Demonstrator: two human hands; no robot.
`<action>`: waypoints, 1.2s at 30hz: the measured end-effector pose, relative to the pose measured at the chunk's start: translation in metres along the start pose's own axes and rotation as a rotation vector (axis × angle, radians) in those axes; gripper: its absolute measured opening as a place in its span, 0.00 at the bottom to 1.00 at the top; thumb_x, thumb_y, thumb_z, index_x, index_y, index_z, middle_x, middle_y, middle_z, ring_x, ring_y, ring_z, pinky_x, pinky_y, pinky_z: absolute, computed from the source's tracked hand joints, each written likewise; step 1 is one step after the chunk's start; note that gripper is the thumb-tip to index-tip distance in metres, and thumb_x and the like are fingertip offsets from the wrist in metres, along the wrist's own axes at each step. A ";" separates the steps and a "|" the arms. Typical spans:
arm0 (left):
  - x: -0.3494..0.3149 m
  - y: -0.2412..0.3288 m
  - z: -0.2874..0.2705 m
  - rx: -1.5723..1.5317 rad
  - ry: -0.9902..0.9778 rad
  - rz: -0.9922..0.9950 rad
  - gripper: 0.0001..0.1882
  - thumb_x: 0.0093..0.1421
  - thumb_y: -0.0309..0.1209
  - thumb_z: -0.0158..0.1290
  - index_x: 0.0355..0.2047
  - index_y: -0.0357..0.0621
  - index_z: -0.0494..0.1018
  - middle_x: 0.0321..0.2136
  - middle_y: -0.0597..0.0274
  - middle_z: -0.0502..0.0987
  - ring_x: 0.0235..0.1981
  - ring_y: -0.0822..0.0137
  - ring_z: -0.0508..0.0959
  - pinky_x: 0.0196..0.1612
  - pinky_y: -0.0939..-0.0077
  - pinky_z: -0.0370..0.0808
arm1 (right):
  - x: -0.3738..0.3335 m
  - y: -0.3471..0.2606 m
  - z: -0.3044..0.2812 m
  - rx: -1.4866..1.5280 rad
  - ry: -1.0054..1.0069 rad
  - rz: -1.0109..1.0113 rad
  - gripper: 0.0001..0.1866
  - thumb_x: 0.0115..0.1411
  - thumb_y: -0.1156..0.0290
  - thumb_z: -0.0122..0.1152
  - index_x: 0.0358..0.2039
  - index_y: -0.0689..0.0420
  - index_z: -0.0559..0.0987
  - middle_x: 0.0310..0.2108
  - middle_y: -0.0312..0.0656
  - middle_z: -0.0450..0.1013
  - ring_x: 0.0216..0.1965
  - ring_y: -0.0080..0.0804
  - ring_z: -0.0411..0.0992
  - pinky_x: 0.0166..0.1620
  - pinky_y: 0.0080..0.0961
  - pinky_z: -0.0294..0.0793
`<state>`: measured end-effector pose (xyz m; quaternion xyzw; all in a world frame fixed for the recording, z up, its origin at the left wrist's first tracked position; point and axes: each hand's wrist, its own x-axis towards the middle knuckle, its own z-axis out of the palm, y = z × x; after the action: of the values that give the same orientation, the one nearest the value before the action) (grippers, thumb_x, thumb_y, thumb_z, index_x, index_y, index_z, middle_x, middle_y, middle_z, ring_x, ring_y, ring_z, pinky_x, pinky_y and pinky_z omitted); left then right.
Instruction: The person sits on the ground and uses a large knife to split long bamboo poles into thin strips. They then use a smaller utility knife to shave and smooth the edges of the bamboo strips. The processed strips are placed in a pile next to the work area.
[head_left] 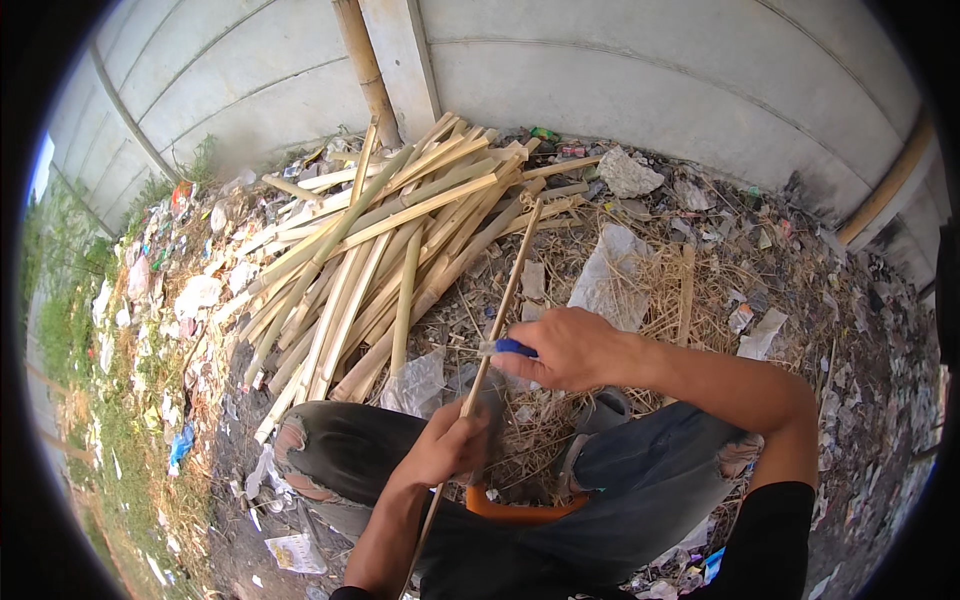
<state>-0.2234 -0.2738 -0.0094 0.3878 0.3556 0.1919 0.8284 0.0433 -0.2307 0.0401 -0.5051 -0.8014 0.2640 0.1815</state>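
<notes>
My left hand (440, 445) is closed around a long, thin bamboo strip (512, 280), which slants from my lap up and away to the right. My right hand (575, 350) grips a small knife with a blue handle (514, 347). Its short blade lies against or right beside the strip, a little above my left hand; the exact contact is too small to tell. Beyond my left knee, a large heap of split bamboo pieces (400, 225) lies on the ground, crossing in many directions.
A concrete panel wall (640, 90) stands behind the heap, with a bamboo pole (366, 70) against it. Litter and dry straw (650, 285) cover the ground. A pale rock (629, 173) lies near the wall. Something orange (525, 510) shows between my bent legs.
</notes>
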 end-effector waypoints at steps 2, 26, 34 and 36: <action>0.001 -0.004 -0.004 0.012 -0.015 0.034 0.04 0.69 0.32 0.47 0.38 0.46 0.66 0.18 0.77 0.57 0.15 0.82 0.55 0.18 0.83 0.51 | -0.010 -0.018 0.035 -0.036 -0.083 -0.181 0.35 0.71 0.39 0.47 0.24 0.60 0.76 0.17 0.54 0.72 0.23 0.56 0.74 0.29 0.47 0.71; -0.004 -0.001 0.003 0.886 0.399 0.274 0.14 0.64 0.32 0.50 0.43 0.32 0.70 0.25 0.50 0.75 0.28 0.60 0.76 0.37 0.64 0.74 | 0.022 0.032 -0.008 -0.080 0.263 0.123 0.32 0.71 0.43 0.48 0.27 0.61 0.78 0.16 0.52 0.72 0.22 0.56 0.75 0.27 0.47 0.72; -0.002 -0.001 0.005 0.893 0.504 0.386 0.13 0.63 0.31 0.51 0.40 0.31 0.71 0.24 0.43 0.77 0.28 0.50 0.80 0.36 0.60 0.76 | 0.006 -0.019 0.042 -0.133 -0.060 -0.053 0.31 0.69 0.40 0.50 0.33 0.60 0.79 0.18 0.55 0.74 0.23 0.59 0.77 0.31 0.50 0.77; -0.007 -0.002 -0.002 0.892 0.509 0.336 0.14 0.63 0.33 0.50 0.41 0.31 0.71 0.26 0.37 0.79 0.32 0.41 0.83 0.37 0.55 0.77 | 0.023 0.017 0.016 -0.135 0.146 0.049 0.31 0.70 0.43 0.49 0.30 0.62 0.78 0.19 0.55 0.74 0.24 0.58 0.76 0.32 0.51 0.74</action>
<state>-0.2289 -0.2785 -0.0090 0.6948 0.5251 0.2399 0.4291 0.0371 -0.2078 0.0176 -0.5537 -0.7894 0.1759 0.1984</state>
